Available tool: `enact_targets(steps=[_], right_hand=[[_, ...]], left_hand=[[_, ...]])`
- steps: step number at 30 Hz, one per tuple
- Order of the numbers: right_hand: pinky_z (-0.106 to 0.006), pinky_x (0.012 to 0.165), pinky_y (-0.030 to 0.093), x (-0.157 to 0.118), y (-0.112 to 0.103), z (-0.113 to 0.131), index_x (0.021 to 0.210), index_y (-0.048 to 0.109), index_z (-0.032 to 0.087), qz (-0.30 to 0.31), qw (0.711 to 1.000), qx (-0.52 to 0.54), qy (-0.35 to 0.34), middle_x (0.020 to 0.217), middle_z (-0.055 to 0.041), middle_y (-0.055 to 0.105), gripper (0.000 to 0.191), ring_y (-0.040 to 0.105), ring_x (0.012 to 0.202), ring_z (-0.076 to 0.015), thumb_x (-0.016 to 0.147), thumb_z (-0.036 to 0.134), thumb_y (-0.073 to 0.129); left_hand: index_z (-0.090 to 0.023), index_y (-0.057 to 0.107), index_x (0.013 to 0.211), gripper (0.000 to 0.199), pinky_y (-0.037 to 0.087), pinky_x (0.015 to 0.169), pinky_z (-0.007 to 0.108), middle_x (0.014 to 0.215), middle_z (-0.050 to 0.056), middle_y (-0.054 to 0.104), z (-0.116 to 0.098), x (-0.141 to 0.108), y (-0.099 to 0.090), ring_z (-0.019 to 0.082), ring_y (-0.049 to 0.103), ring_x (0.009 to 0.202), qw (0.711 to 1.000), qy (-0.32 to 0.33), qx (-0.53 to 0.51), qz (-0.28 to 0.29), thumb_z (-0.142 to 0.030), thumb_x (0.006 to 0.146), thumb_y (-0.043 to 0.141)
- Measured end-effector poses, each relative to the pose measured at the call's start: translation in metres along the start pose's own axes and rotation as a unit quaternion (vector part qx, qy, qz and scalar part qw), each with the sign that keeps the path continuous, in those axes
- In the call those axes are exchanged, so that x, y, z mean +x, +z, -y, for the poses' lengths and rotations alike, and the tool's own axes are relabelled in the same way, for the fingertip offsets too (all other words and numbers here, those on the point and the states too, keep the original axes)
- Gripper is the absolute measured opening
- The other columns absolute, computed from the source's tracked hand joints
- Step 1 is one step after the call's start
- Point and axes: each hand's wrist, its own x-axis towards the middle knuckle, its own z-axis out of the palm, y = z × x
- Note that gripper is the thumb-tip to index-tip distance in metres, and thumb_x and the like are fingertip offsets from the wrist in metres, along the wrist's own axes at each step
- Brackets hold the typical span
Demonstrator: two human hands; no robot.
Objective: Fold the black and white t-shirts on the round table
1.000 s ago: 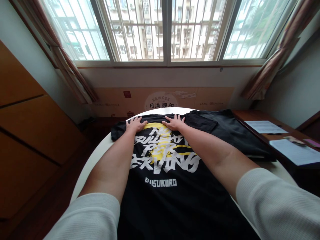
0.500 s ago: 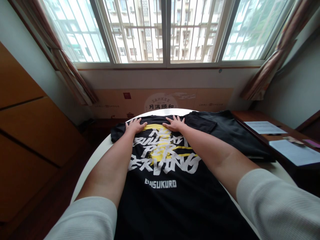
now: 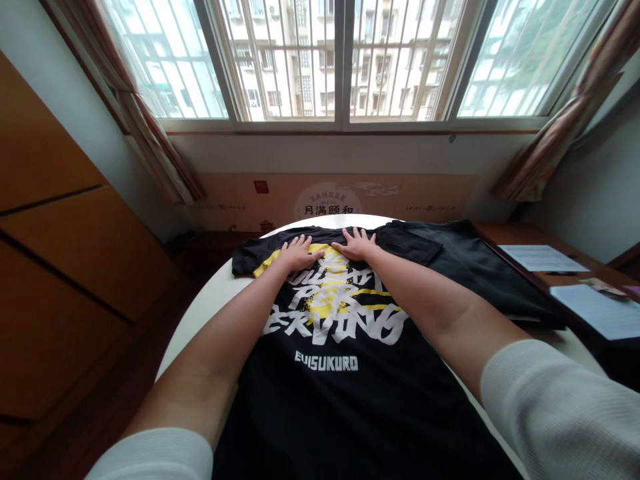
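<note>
A black T-shirt (image 3: 320, 400) with a large white and yellow print and the word "EVISUKURO" lies spread on a round white table (image 3: 200, 327). My left hand (image 3: 299, 253) rests flat on the shirt's upper part, fingers apart, over the yellow print. Close beside it, my right hand (image 3: 356, 244) lies flat on the shirt near its far edge. Neither hand grips anything. Both hands hide part of the print. A folded black garment with a pocket (image 3: 460, 267) lies next to the shirt at the right.
A wooden desk (image 3: 520, 235) at the right holds papers (image 3: 543, 258) and small cards. Tall wooden cabinet doors (image 3: 65, 220) stand at the left. Behind the table are a printed wall panel (image 3: 327, 203) and a barred window.
My left hand has slid to the right across the shirt, closer to my right hand. The camera has shifted slightly.
</note>
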Motion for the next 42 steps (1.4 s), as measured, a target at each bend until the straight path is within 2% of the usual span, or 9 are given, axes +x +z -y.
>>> enact_targets(steps=[5, 8, 16, 23, 29, 33, 35, 39, 42], right_hand=[[-0.072, 0.125, -0.005, 0.001, 0.002, -0.001, 0.173, 0.007, 0.015, -0.013, 1.0, 0.001, 0.005, 0.18, -0.0143, 0.002, 0.114, 0.0, 0.164, -0.0418, 0.091, 0.091, 0.025], [-0.07, 0.126, -0.005, 0.001, 0.003, -0.001, 0.173, 0.006, 0.01, -0.008, 1.0, -0.003, 0.009, 0.179, -0.0164, 0.002, 0.117, 0.0, 0.164, -0.0416, 0.091, 0.091, 0.025], [-0.069, 0.126, -0.004, 0.0, 0.003, -0.001, 0.171, 0.012, 0.004, -0.011, 1.0, -0.007, 0.014, 0.178, -0.0225, 0.004, 0.12, 0.0, 0.165, -0.0403, 0.09, 0.092, 0.024], [-0.069, 0.127, -0.001, -0.001, 0.006, -0.001, 0.171, 0.013, 0.006, -0.028, 1.0, -0.001, 0.014, 0.178, -0.0221, 0.008, 0.117, 0.003, 0.164, -0.0409, 0.091, 0.091, 0.025], [-0.065, 0.125, 0.014, -0.027, -0.004, 0.02, 0.17, 0.018, 0.006, -0.103, 0.993, -0.037, -0.036, 0.165, -0.0287, 0.041, 0.095, 0.037, 0.151, -0.0428, 0.103, 0.069, 0.04], [-0.05, 0.12, 0.033, -0.08, -0.003, 0.059, 0.152, 0.052, 0.011, -0.132, 0.978, -0.003, -0.164, 0.151, -0.0235, 0.059, 0.058, 0.052, 0.141, -0.0355, 0.108, 0.049, 0.043], [-0.045, 0.117, 0.038, -0.126, -0.002, 0.08, 0.135, 0.065, 0.013, -0.128, 0.946, 0.044, -0.294, 0.14, -0.0197, 0.066, 0.044, 0.057, 0.134, -0.0319, 0.108, 0.044, 0.047], [-0.04, 0.113, 0.044, -0.241, -0.005, 0.106, 0.125, 0.068, 0.02, -0.048, 0.826, 0.143, -0.542, 0.134, -0.0123, 0.07, 0.035, 0.062, 0.128, -0.0269, 0.102, 0.046, 0.059], [-0.036, 0.096, 0.051, -0.307, 0.005, 0.114, 0.147, 0.052, 0.019, 0.011, 0.732, 0.106, -0.673, 0.125, -0.0084, 0.074, 0.059, 0.068, 0.108, -0.023, 0.099, 0.05, 0.064]], left_hand=[[-0.023, 0.018, 0.173, 0.084, 0.007, 0.132, 0.055, 0.179, 0.006, 0.007, 0.023, 0.005, -0.003, 0.028, 0.006, 0.166, 0.999, -0.029, -0.014, 0.01, -0.069, 0.103, 0.012], [-0.023, 0.019, 0.173, 0.076, 0.009, 0.132, 0.052, 0.179, 0.006, 0.01, 0.029, 0.008, -0.001, 0.026, 0.009, 0.166, 0.999, -0.049, -0.002, -0.006, -0.057, 0.105, 0.018], [-0.017, 0.028, 0.17, 0.084, 0.012, 0.132, 0.054, 0.178, 0.013, 0.017, 0.032, 0.002, -0.001, 0.03, 0.014, 0.165, 0.999, -0.048, -0.01, -0.024, -0.064, 0.1, 0.032], [-0.014, 0.033, 0.168, 0.089, 0.02, 0.131, 0.039, 0.175, 0.016, 0.025, 0.044, -0.05, 0.001, 0.03, 0.024, 0.163, 1.0, 0.004, 0.009, -0.008, -0.067, 0.097, 0.043], [-0.017, 0.037, 0.167, 0.09, 0.016, 0.133, 0.039, 0.174, 0.011, 0.031, 0.055, -0.096, 0.013, 0.029, 0.025, 0.163, 0.998, 0.04, 0.025, -0.041, -0.074, 0.097, 0.04], [-0.017, 0.035, 0.168, 0.09, 0.014, 0.133, 0.042, 0.175, 0.011, 0.029, 0.053, -0.101, 0.014, 0.029, 0.022, 0.164, 0.998, 0.037, 0.021, -0.042, -0.074, 0.098, 0.038], [-0.02, 0.037, 0.167, 0.088, 0.014, 0.133, 0.041, 0.174, 0.01, 0.03, 0.052, -0.101, 0.014, 0.029, 0.024, 0.163, 0.998, 0.04, 0.016, -0.052, -0.073, 0.098, 0.039], [-0.017, 0.037, 0.167, 0.088, 0.014, 0.133, 0.041, 0.175, 0.012, 0.029, 0.053, -0.103, 0.015, 0.029, 0.023, 0.163, 0.998, 0.047, 0.008, -0.052, -0.072, 0.099, 0.039], [-0.016, 0.036, 0.167, 0.09, 0.014, 0.133, 0.04, 0.175, 0.012, 0.029, 0.052, -0.104, 0.013, 0.028, 0.022, 0.164, 0.998, 0.049, 0.008, -0.044, -0.074, 0.098, 0.037]])
